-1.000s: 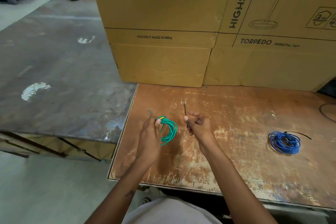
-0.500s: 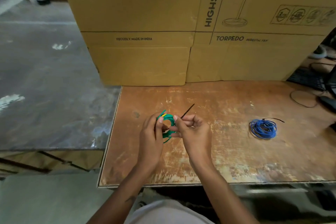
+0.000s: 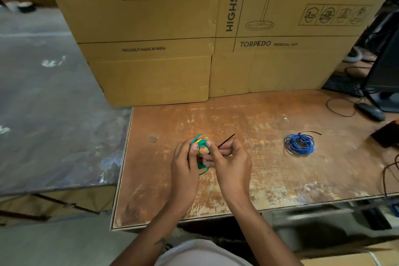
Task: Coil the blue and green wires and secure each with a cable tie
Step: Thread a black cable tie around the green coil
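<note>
Head view, worn wood table [image 3: 269,179], cardboard boxes [image 3: 151,28] behind, concrete floor [image 3: 43,93] left.

In front of me a worn, scratched brown wooden tabletop [image 3: 269,179] fills the middle of the frame, its pale patches showing through. Across the upper half stand tall tan cardboard boxes [image 3: 151,28] printed with "HIGHSPEED" and "TORPEDO", resting on the table's far edge. To the left I see a grey, stained metal-topped bench [image 3: 54,125] touching my table. At the upper right sit a black computer monitor [image 3: 386,71], a black keyboard [image 3: 343,84] and a dark mouse [image 3: 370,111]. Grey concrete floor [image 3: 54,244] shows at the lower left.
</note>
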{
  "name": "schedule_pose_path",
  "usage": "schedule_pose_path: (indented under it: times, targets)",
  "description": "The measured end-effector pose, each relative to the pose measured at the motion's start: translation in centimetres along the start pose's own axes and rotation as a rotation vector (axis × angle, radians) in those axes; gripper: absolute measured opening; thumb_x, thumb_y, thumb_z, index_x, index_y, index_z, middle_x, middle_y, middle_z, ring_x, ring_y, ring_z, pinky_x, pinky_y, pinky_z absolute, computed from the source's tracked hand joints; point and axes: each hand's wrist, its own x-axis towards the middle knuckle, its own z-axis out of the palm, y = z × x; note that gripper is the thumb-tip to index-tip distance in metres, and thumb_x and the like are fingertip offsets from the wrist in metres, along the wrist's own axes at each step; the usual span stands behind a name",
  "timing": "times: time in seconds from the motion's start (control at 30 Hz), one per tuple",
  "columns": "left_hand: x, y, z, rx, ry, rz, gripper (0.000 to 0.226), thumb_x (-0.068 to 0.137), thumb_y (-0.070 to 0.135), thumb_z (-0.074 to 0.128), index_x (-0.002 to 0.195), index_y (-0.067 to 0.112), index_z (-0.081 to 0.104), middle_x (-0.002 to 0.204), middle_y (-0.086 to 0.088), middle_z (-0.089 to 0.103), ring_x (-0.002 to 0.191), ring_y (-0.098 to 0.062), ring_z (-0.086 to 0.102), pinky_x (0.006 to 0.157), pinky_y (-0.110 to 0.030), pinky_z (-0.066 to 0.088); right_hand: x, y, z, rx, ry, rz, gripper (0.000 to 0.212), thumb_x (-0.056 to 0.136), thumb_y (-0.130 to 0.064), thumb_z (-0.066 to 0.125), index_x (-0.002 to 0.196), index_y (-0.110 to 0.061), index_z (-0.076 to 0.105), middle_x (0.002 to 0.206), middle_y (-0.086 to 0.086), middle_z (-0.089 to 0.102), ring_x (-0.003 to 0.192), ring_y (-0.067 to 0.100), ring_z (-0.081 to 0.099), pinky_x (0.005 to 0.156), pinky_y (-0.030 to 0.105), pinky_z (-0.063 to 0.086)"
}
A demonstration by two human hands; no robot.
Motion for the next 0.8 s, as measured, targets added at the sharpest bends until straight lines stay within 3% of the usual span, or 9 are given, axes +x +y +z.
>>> schedule_pose_path:
  times: [0.13,0.3,0.47,0.63,0.73,0.8]
  targets:
    - [0.1,-0.4,0.5,-0.015,0.007,-0.039,0.036,0.11,0.036,0.04,0.125,0.018,0.067,0.117,0.004,0.071,0.111,-0.015,0.067,0.093,-0.038,0.053,-0.4,-0.1,0.4,0.243,-0.076,0.111,0.016,0.096,-0.012,0.081,0.104,-0.002,0.071,0.073,0.007,0.077,0.078,0.031,0.083,0.071,0.043,0.069]
    - [0.3,0.6,0.3,-0.112,0.012,-0.149,0.03,0.112,0.03,0.041,0.119,0.017,0.068,0.094,0.005,0.072,0.084,-0.006,0.067,0.073,-0.024,0.051,0.0,0.6,-0.5,0.32,-0.162,0.143,0.02,0.101,-0.017,0.073,0.112,0.0,0.073,0.095,0.02,0.08,0.09,0.035,0.083,0.077,0.039,0.069]
    - [0.5,0.8,0.3,-0.199,0.021,-0.186,0.03,0.112,0.023,0.041,0.114,0.008,0.067,0.076,0.006,0.06,0.067,0.0,0.056,0.064,-0.014,0.045,0.5,0.6,-1.3,0.334,-0.191,0.136,0.017,0.102,-0.009,0.071,0.115,0.001,0.075,0.098,0.023,0.08,0.093,0.033,0.083,0.08,0.034,0.068]
    - [1.1,0.9,0.5,-0.278,0.004,-0.227,0.04,0.113,0.029,0.039,0.081,0.008,0.053,0.072,-0.004,0.054,0.067,-0.011,0.049,0.061,-0.021,0.04,0.9,0.0,-2.2,0.316,-0.209,0.103,0.014,0.095,-0.005,0.078,0.106,0.003,0.078,0.091,0.027,0.078,0.086,0.034,0.083,0.075,0.031,0.067]
    - [1.3,0.7,0.7,-0.381,-0.037,-0.289,0.04,0.112,0.031,0.042,0.081,0.009,0.054,0.073,-0.009,0.051,0.071,-0.021,0.047,0.067,-0.032,0.04,1.1,-0.1,-2.7,0.26,-0.172,0.047,0.012,0.095,-0.01,0.079,0.103,-0.001,0.079,0.09,0.019,0.08,0.079,0.035,0.082,0.069,0.035,0.068]
    - [1.2,0.6,0.8,-0.414,-0.052,-0.317,0.038,0.111,0.032,0.044,0.084,0.01,0.06,0.073,-0.006,0.051,0.071,-0.019,0.046,0.066,-0.031,0.039,1.2,0.0,-3.2,0.195,-0.165,-0.012,0.01,0.096,-0.012,0.079,0.102,-0.004,0.079,0.091,0.014,0.082,0.077,0.033,0.082,0.071,0.04,0.069]
